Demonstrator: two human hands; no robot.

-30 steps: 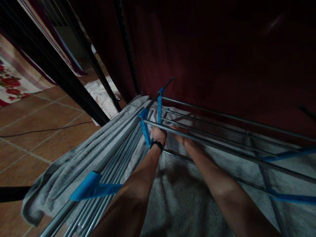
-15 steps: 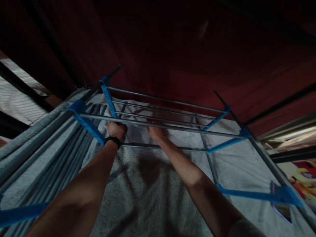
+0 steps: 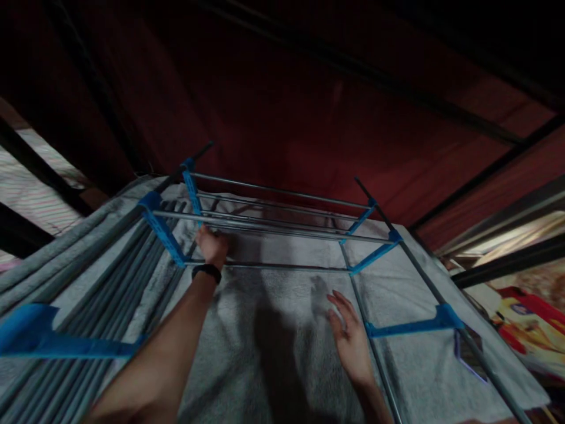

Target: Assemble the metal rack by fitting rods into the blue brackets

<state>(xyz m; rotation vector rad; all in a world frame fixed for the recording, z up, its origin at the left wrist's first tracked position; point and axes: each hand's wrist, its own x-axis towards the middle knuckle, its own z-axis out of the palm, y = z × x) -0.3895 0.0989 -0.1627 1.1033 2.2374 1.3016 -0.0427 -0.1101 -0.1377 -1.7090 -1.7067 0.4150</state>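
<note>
A rack of grey metal tubes (image 3: pixel 282 268) joined by blue plastic brackets (image 3: pixel 165 235) lies on a pale grey cloth (image 3: pixel 291 312). At its left side, my left hand (image 3: pixel 212 244), with a black band at the wrist, is closed near the lower end of a blue bracket. What its fingers hold, if anything, is hidden. My right hand (image 3: pixel 348 335) is over the cloth, left of the right-hand tube, with its fingers apart and nothing in it.
Several loose grey tubes (image 3: pixel 115 294) lie side by side at the left. A phone-like object (image 3: pixel 474 353) rests at the lower right beyond the rack's side tube. Dark red sheeting (image 3: pixel 273 135) stands behind, and a colourful printed package (image 3: pixel 525 321) is at the far right.
My right hand has left the rack's crossbars and moved right and toward me, its fingers now spread. My left hand stays by the left bracket. The view has shifted slightly.
</note>
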